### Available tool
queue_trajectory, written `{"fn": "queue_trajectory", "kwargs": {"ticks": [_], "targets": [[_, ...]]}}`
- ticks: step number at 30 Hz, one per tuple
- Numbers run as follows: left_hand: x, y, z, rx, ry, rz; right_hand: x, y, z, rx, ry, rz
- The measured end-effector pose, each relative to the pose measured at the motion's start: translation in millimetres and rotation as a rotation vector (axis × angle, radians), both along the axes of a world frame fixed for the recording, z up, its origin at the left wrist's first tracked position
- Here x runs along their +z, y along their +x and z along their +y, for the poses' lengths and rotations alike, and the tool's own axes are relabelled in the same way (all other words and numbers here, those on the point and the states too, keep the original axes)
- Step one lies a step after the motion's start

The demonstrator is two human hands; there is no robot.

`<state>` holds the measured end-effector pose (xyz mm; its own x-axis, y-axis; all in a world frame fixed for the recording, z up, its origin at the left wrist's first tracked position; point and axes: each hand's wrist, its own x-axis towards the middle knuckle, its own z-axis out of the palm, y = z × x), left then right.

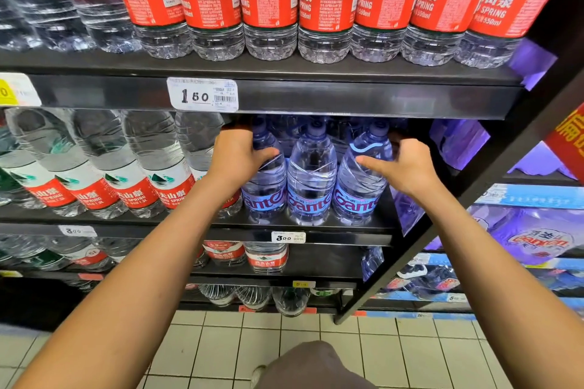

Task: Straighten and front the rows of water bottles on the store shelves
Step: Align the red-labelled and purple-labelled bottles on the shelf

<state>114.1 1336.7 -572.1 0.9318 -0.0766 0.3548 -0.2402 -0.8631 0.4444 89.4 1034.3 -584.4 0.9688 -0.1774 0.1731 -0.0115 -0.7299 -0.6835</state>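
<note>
Three clear Ganten bottles with blue labels stand at the front of the middle shelf (316, 232). My left hand (235, 156) wraps the shoulder of the left Ganten bottle (264, 189). My right hand (403, 164) grips the shoulder of the right Ganten bottle (358, 186), thumb across its front. The middle Ganten bottle (311, 180) stands between them, untouched. More Ganten bottles sit behind in the dim back of the shelf. Their labels face forward.
Red-labelled 1.5L bottles (126, 174) lean in a row left of my hands. Red-labelled 550ml bottles (325, 3) line the upper shelf (347, 95). The black shelf upright (474, 186) runs just right of my right hand. Lower shelves hold more bottles; tiled floor (221, 347) below.
</note>
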Motion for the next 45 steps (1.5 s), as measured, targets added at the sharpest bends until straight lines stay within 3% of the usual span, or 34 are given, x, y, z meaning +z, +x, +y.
{"fn": "queue_trajectory", "kwargs": {"ticks": [24, 32, 39, 45], "targets": [[20, 3, 2, -0.071, 0.083, 0.137, 0, -1, 2, 0.002, 0.001, 0.016], [18, -2, 2, -0.045, 0.146, 0.098, 2, -4, 4, -0.012, 0.015, 0.053], [15, -20, 3, 0.031, 0.092, 0.056, 9, -12, 10, -0.039, -0.024, 0.007], [13, -54, 24, -0.081, -0.104, -0.056, 23, -35, 15, -0.087, -0.068, -0.065]]}}
